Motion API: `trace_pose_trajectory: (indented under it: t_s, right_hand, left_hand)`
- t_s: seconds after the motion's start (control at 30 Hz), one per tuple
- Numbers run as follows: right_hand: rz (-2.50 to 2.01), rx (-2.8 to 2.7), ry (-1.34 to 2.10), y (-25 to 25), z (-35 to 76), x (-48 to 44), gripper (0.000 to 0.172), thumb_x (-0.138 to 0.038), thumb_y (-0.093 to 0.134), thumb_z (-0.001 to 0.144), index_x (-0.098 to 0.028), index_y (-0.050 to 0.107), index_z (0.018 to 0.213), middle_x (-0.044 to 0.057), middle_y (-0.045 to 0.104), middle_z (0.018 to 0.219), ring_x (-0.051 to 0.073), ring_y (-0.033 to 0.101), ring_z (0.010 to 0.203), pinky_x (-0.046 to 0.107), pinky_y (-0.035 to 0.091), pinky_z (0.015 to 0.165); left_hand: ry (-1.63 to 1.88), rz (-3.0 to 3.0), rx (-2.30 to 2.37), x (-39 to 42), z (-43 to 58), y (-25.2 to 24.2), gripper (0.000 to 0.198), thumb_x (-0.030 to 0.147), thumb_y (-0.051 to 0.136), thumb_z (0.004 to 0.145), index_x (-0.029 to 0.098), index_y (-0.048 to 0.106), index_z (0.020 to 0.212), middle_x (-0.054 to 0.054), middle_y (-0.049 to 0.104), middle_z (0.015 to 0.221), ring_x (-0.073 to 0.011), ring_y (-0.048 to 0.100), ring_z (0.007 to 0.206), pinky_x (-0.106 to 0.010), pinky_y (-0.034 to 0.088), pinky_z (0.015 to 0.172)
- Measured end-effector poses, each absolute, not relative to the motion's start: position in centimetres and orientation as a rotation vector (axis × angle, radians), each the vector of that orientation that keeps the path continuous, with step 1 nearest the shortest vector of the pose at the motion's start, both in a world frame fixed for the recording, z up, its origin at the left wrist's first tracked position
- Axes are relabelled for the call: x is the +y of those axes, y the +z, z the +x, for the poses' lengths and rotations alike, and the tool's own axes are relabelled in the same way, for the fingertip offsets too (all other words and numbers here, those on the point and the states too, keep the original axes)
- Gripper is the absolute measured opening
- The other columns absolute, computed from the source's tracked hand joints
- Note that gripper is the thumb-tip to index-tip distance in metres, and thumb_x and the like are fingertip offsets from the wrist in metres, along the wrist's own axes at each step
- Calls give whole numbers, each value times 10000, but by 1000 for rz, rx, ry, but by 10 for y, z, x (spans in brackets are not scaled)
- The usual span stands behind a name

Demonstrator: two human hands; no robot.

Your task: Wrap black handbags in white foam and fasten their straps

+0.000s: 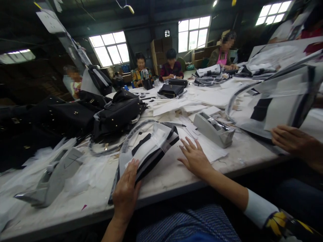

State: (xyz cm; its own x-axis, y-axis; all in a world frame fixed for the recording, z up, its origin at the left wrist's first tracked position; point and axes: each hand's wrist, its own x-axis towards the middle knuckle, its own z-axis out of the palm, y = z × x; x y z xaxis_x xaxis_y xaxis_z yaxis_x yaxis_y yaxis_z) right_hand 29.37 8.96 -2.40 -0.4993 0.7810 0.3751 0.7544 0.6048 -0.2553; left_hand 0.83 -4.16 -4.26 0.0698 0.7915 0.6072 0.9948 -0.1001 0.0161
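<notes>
A black handbag (153,151) with white paper and clear wrapping over it lies tilted at the table's near edge. My left hand (127,190) grips its near end, fingers over the white paper and the thumb at its side. The bag's wrapped strap (131,132) arches out behind it. To the right of the bag, apart from it, my right hand (194,158) is open with spread fingers above the tabletop, holding nothing. A grey tape dispenser (214,129) stands just beyond my right hand.
Black handbags (73,114) are heaped at the left. Another tape dispenser (55,176) stands near left. At right, a co-worker's hand (295,144) touches a wrapped bag (280,101). Paper sheets (176,106) litter the table (161,191). Several people sit across it.
</notes>
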Motion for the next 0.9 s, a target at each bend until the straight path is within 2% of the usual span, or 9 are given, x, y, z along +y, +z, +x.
trace_pose_trajectory:
  t_s: [0.03, 0.1, 0.23, 0.37, 0.43, 0.53, 0.63, 0.8, 0.9]
  right_hand:
    - [-1288, -2422, -36, -27, 299, 98, 487, -439, 593, 923, -104, 650, 1270, 189, 369, 1551, 396, 236, 1470, 634, 111, 1185]
    - [-1361, -2508, -128, -35, 302, 109, 624, -571, 579, 899, -87, 635, 1288, 193, 312, 1575, 411, 155, 1488, 652, 73, 1181]
    - [-1402, -2567, -104, -45, 290, 113, 764, -648, 478, 919, -25, 567, 1352, 218, 410, 1519, 388, 187, 1486, 622, 86, 1197]
    - [-1304, -2610, -31, -40, 286, 119, 635, -591, 398, 979, -87, 641, 1280, 175, 556, 1416, 348, 335, 1436, 607, 89, 1203]
    - [-1314, -2603, -31, -36, 287, 126, 591, -558, 387, 996, -108, 646, 1279, 160, 551, 1425, 338, 337, 1437, 611, 65, 1204]
    - [-1392, -2604, -11, -33, 283, 129, 691, -579, 464, 958, -27, 559, 1362, 215, 471, 1478, 368, 263, 1466, 603, 66, 1209]
    - [-1302, -2662, 76, -33, 272, 117, 784, -624, 510, 918, 4, 520, 1388, 244, 456, 1478, 379, 255, 1467, 595, 71, 1212]
    - [-1074, -2660, 244, -33, 260, 93, 622, -590, 425, 973, -111, 613, 1322, 178, 575, 1393, 318, 450, 1372, 583, 74, 1216]
    - [-1116, -2625, 284, -41, 261, 86, 686, -576, 459, 963, -86, 483, 1442, 204, 433, 1506, 329, 361, 1430, 550, 157, 1213]
  left_hand:
    - [-689, -1934, -1782, -41, 10, -43, 697, 149, 499, 935, 253, 221, 1566, -44, 458, 1524, -239, 528, 1318, -355, 460, 1053]
    - [-702, -1908, -1799, -39, 13, -44, 697, 152, 498, 934, 262, 223, 1565, -39, 466, 1519, -243, 536, 1310, -359, 468, 1042]
    - [-714, -1878, -1821, -34, 16, -45, 691, 164, 499, 935, 265, 230, 1564, -41, 472, 1514, -248, 556, 1286, -363, 474, 1036]
    - [-743, -1872, -1830, -33, 16, -46, 700, 165, 510, 932, 280, 230, 1562, -32, 477, 1512, -245, 552, 1291, -361, 467, 1047]
    - [-750, -1880, -1840, -33, 17, -46, 705, 161, 516, 928, 286, 232, 1561, -27, 474, 1513, -243, 545, 1299, -361, 464, 1051]
    - [-768, -1871, -1868, -33, 18, -47, 699, 160, 517, 927, 286, 244, 1557, -24, 473, 1515, -244, 545, 1300, -366, 465, 1055]
    - [-798, -1855, -1878, -33, 18, -47, 685, 174, 526, 933, 284, 257, 1554, -30, 485, 1506, -245, 561, 1282, -365, 473, 1051]
    - [-852, -1827, -1917, -33, 16, -46, 715, 183, 577, 924, 285, 254, 1554, -52, 517, 1478, -261, 589, 1250, -383, 500, 1026]
    - [-880, -1793, -1953, -33, 14, -46, 740, 180, 611, 908, 302, 262, 1549, -51, 528, 1467, -271, 600, 1236, -398, 526, 996]
